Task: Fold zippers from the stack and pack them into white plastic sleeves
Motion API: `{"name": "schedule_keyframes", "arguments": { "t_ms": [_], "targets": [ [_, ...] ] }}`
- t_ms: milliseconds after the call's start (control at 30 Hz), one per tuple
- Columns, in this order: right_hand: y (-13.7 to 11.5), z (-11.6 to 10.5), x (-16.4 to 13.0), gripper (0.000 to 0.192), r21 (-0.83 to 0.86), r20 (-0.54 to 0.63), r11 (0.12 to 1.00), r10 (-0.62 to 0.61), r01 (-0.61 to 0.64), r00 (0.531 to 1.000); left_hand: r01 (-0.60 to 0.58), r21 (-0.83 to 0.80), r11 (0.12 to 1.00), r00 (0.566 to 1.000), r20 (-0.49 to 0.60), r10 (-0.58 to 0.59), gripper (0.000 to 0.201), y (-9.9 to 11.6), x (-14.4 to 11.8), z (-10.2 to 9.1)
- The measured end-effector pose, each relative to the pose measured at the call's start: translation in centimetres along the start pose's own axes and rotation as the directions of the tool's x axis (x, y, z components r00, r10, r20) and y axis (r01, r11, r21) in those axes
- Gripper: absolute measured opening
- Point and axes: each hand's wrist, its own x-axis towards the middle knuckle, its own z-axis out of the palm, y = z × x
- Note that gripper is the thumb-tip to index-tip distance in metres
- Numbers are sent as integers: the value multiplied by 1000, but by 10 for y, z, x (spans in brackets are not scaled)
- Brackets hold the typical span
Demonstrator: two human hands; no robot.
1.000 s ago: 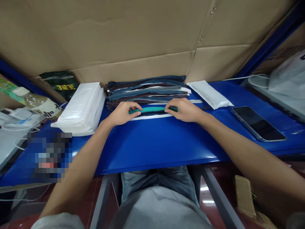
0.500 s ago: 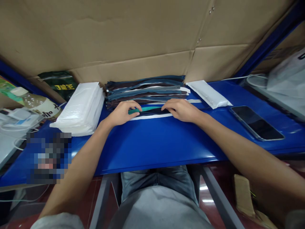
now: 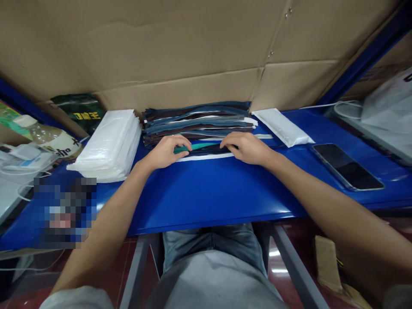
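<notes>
While the left hand [image 3: 165, 152] grips the narrow teal fabric strip [image 3: 200, 146], the right hand [image 3: 247, 148] is curled at the dark fabric strip [image 3: 212, 150] beside it, its hold indeterminable. Both strips lie on the glossy blue desk [image 3: 209, 193].

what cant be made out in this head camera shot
All in the head view:
Green strip: left end hidden behind the left hand.
Right hand: its own fingers and the shadow beneath hide whether it pinches the dark strip.
Item at the table's left front: masked by pixelation.
White bag: cut off by the right edge.
Bottle: label blurred and partly turned away.
</notes>
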Motion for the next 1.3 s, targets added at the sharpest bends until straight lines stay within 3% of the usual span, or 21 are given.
{"name": "schedule_keyframes", "arguments": {
  "t_ms": [200, 367, 633, 1167, 1300],
  "targets": [
    [-8, -2, 2, 25, 6, 31, 1000, 12, -12, 999, 20, 10, 1000, 1000, 1, -20, 16, 2, 0, -1],
    [-9, -2, 3, 28, -37, 56, 999, 25, -23, 998, 37, 28, 999, 999, -7, -37, 17, 3, 0, 0],
    [-8, 0, 2, 21, -32, 54, 994, 108, -107, 993, 16, 27, 1000, 1000, 4, -16, 17, 7, -1, -1],
    [-6, 0, 2, 33, 27, 53, 999, 16, -17, 998, -14, 50, 999, 999, 29, 13, 18, 2, 1, 2],
    [-11, -1, 4, 27, 2, 55, 999, 34, -34, 998, 12, 54, 998, 1000, 8, -12, 19, 2, 1, 5]
  ]
}}
